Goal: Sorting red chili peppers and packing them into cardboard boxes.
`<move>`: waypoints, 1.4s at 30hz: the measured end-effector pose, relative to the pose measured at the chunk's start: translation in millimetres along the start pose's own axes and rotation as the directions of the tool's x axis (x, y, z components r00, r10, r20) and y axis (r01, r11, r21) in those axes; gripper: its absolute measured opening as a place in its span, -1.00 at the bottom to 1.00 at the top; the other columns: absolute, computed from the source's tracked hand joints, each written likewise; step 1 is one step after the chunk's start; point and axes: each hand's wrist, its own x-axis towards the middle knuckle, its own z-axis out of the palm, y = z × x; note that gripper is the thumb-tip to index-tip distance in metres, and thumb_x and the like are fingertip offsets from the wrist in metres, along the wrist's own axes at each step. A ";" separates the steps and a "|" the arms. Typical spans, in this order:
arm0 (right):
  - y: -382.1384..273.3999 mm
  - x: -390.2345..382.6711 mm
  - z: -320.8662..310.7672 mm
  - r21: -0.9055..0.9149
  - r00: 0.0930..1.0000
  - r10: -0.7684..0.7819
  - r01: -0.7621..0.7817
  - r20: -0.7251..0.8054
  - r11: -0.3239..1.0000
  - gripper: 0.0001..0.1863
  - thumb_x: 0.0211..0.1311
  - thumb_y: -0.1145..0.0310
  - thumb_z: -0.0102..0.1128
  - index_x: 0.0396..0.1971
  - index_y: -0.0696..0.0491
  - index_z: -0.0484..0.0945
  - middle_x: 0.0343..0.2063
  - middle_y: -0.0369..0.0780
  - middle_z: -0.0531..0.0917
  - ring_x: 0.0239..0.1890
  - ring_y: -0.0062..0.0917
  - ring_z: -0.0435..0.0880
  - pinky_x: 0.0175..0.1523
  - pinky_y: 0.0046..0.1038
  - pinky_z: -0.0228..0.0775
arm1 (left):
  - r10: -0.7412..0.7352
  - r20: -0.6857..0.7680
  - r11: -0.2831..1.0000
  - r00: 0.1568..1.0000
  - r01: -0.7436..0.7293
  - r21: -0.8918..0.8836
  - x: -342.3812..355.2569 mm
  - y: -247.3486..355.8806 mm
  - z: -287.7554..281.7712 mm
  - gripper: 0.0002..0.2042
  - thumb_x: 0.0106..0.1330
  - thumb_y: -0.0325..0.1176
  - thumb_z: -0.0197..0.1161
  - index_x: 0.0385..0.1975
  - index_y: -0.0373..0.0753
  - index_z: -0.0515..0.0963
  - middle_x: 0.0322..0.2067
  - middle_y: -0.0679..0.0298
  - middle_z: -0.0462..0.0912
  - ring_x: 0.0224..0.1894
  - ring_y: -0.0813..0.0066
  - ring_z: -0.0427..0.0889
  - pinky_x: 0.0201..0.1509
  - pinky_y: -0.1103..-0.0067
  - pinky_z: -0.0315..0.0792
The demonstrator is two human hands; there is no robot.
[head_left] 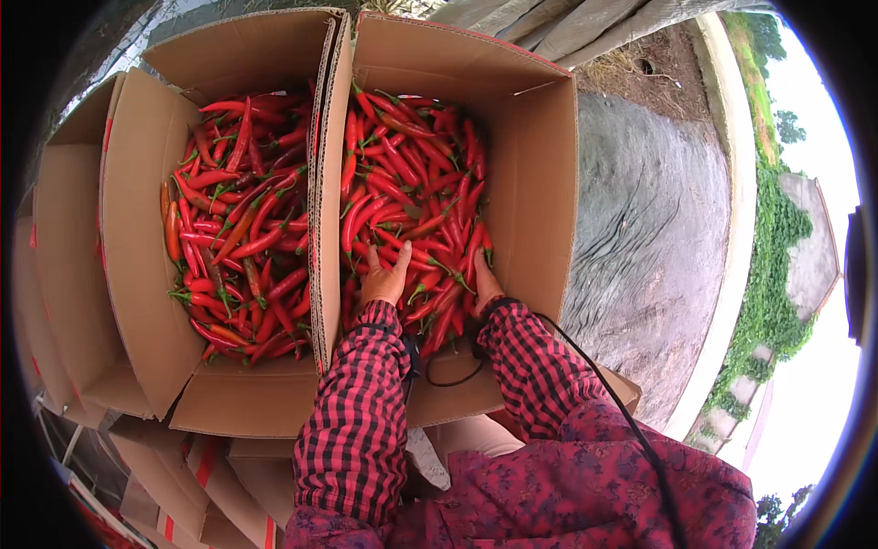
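A cardboard box point(523, 174) holds a heap of red chilli peppers point(410, 160), several with green stems. My left hand point(386, 274) rests at the heap's lower left, thumb and fingers spread among the peppers. My right hand point(487, 279) reaches down at the heap's right side, fingers stretched along the peppers near the box wall, partly hidden. Both forearms are in checked sleeves, and a black cord point(594, 371) runs across the right one. Directly left stands a second open box point(142, 229) of similar peppers point(242, 256).
More cardboard boxes point(69, 247) stand at the far left and lower left. Grey wrinkled sheeting point(645, 238) lies to the right, bordered by a pale concrete edge point(741, 229). Beyond are greenery point(777, 238) and a small building point(814, 238). Grey draped fabric point(585, 27) hangs at the top.
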 end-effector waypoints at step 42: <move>11.3 30.3 30.0 0.362 0.883 -0.197 0.034 0.426 0.932 -0.25 -0.05 -0.18 0.08 0.07 0.00 0.24 -0.01 -0.22 0.40 0.02 -0.43 0.36 0.09 -0.32 0.17 | 0.046 0.348 0.925 0.936 0.092 -0.369 30.4 12.2 -6.1 0.22 -0.39 0.22 0.38 0.23 -0.26 -0.23 0.23 0.06 -0.07 0.28 0.24 -0.11 0.27 0.31 -0.12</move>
